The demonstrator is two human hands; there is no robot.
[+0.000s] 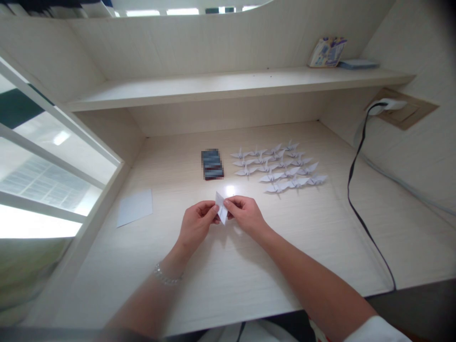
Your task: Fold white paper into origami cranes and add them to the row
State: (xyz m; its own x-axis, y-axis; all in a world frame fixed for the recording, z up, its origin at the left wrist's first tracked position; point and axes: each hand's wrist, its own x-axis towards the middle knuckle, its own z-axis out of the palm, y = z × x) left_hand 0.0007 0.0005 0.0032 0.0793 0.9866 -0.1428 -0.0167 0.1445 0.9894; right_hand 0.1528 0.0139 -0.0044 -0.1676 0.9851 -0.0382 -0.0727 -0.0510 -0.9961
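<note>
Between my two hands is a small white piece of folded paper (pixel 221 209), diamond-shaped and held upright just above the desk. My left hand (pixel 199 219) pinches its left edge between thumb and fingers; a bracelet circles that wrist. On the other side, my right hand (pixel 246 213) grips the right edge the same way, thumb on the front. Beyond the hands, to the right, several white paper cranes (pixel 278 166) stand in rows. A flat sheet of white paper (pixel 134 208) lies to the left.
A dark, pixelated rectangular object (pixel 213 164) lies behind my hands. A black cable (pixel 351 183) runs from a wall plug (pixel 386 105) down across the right side of the desk (pixel 171 156). The shelf (pixel 213 85) above holds a small box (pixel 327 52). A window is at left.
</note>
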